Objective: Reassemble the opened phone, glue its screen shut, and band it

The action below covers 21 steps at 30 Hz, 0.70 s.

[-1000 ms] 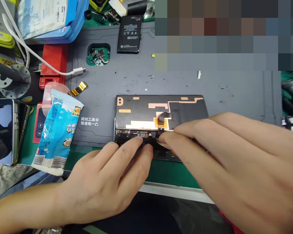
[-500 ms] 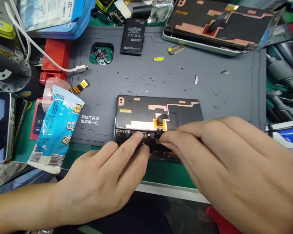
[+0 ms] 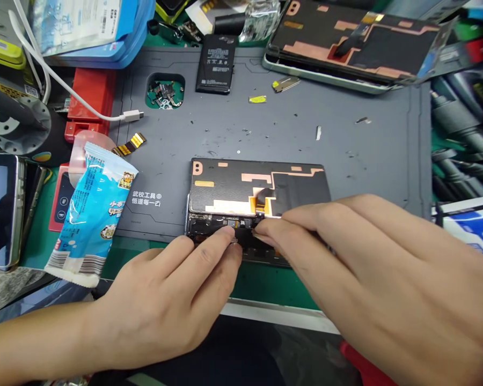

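Observation:
An opened phone point(image 3: 209, 228) lies crosswise on the grey mat. Its screen panel point(image 3: 221, 195), black-backed with copper patches, rests over the far side, leaving a strip of inner parts bare. An orange flex cable point(image 3: 261, 205) runs from the panel toward that strip. My left hand point(image 3: 177, 295) is at the phone's near left, thumb and index finger closed around a small shiny metal piece point(image 3: 234, 240). My right hand point(image 3: 346, 257) covers the near right part, its fingertips pinched together just below the flex cable. What they hold there is hidden.
A second opened phone point(image 3: 326, 78) lies at the back right, near a loose battery point(image 3: 216, 64). On the left are a blue snack packet point(image 3: 99, 214), a white charging cable point(image 3: 131, 116) and a red box point(image 3: 90, 94). Small scraps point(image 3: 318, 133) dot the mat point(image 3: 265, 128).
My left index fingertip has come off the inner strip toward the thumb, and a small shiny piece now shows between them. My right fingertips stay by the flex cable. The view has shifted slightly.

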Available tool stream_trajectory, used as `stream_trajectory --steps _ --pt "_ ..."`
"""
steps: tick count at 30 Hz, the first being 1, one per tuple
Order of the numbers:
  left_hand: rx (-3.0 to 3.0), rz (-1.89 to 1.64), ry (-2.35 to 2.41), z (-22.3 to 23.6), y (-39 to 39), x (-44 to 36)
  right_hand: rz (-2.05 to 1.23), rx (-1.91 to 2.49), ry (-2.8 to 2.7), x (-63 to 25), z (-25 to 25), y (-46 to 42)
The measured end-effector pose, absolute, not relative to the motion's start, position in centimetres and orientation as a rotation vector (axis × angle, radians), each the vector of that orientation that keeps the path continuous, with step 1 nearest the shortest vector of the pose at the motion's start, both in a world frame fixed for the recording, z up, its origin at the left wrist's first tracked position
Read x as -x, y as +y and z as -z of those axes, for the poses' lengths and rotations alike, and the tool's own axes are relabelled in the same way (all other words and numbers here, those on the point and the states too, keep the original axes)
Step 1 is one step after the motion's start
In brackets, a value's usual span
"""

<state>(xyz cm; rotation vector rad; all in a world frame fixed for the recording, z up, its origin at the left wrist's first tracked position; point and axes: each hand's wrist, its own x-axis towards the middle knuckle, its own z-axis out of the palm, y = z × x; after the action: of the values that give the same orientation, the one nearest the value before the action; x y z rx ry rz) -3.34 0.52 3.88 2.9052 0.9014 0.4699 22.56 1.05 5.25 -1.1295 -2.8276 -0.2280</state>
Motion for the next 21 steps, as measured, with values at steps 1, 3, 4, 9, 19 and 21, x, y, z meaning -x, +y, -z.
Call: stream_trajectory --steps 1,3,4,9,19,21 --pt "-2.905 -0.465 0.898 -3.90 0.51 3.33 0.233 1.128 -2.837 -22.50 -5.20 1.10" --pt "-2.906 -0.470 0.889 -3.94 0.55 3.28 0.242 1.117 -2.865 -22.43 -5.15 1.17" --pt "-2.907 -0.475 0.888 -3.95 0.59 3.25 0.253 1.116 -2.867 -22.42 -5.15 1.17" --pt "-2.909 -0.483 0.887 -3.90 0.75 3.20 0.301 1.110 -2.858 -22.60 -5.13 1.12" --pt "-2.917 -0.486 0.890 -4.20 0.56 3.42 0.329 1.120 -2.861 -22.56 -5.16 1.22" --pt "-2.924 -0.468 0.901 -4.29 0.58 3.38 0.364 1.114 -2.852 -22.58 -5.18 1.19"
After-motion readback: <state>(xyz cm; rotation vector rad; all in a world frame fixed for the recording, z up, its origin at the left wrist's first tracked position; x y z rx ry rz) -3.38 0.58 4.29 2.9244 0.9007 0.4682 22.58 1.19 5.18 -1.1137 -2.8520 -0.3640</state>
